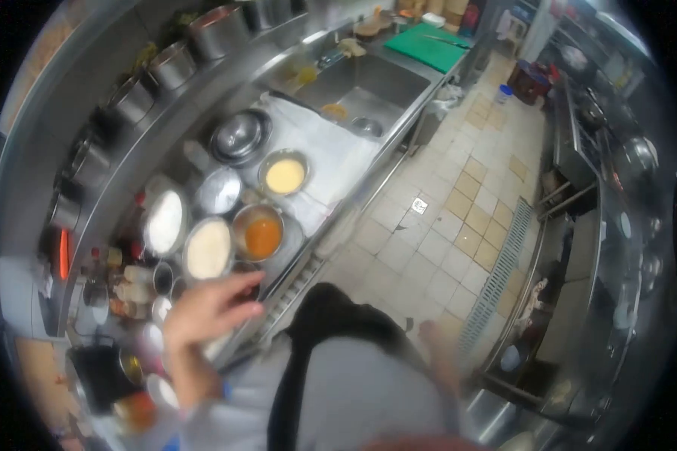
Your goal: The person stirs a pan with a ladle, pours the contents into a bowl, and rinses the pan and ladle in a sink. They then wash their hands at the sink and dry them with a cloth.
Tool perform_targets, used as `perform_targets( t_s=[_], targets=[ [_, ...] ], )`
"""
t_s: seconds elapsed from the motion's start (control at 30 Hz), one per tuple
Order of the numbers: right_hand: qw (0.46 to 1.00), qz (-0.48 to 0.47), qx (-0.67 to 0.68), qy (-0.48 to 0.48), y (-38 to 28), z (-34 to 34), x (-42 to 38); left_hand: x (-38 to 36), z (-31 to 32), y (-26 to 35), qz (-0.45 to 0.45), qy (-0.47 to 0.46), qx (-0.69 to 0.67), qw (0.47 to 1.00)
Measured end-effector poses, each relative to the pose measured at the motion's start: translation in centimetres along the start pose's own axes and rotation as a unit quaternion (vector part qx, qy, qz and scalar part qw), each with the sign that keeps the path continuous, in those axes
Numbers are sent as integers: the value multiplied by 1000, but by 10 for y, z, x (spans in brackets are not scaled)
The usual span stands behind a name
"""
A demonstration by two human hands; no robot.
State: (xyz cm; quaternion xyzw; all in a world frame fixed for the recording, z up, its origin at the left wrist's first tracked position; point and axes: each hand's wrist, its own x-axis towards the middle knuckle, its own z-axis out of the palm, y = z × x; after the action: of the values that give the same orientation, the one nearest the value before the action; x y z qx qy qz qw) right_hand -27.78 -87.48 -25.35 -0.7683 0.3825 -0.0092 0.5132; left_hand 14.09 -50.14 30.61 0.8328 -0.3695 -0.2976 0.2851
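Note:
My left hand (212, 307) hovers at the counter's front edge with its fingers apart and nothing in it. Just beyond its fingers stands a metal bowl of orange liquid (263, 234). Left of that bowl is a container of pale, cream-coloured stuff (208, 249). A bowl of white powder or cream (164, 222) is farther left. Behind them sits a metal bowl of yellow liquid (285, 175) on a white cloth (325, 141). My right hand (438, 344) hangs low over the floor, smeared by motion, and its fingers cannot be made out.
A steel sink (399, 83) lies beyond the cloth, with a green cutting board (427, 47) past it. Stacked metal bowls (241, 137) stand near the wall. Metal pots (134, 100) line the shelf. A tiled floor with a drain grate (496, 274) runs beside the counter.

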Motion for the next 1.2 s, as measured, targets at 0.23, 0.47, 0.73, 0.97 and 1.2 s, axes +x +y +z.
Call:
perform_targets(
  t_s=[0.23, 0.47, 0.73, 0.97, 1.2],
  targets=[
    [933, 284, 218, 29, -40, 4, 18, 106, 12, -15, -1, -9, 28, 1000],
    [992, 117, 7, -39, -1, -38, 110, 248, -1, -90, -17, -21, 27, 999],
    [970, 183, 100, 128, -182, -147, 235, 400, -37, -111, -37, -60, -69, 995],
    [963, 186, 117, 154, -238, -164, 280, 524, -54, -79, 3, -81, -80, 994],
    [936, 254, 178, 169, -173, -182, 270, 610, -39, -53, 2, -107, -74, 992]
  ],
)
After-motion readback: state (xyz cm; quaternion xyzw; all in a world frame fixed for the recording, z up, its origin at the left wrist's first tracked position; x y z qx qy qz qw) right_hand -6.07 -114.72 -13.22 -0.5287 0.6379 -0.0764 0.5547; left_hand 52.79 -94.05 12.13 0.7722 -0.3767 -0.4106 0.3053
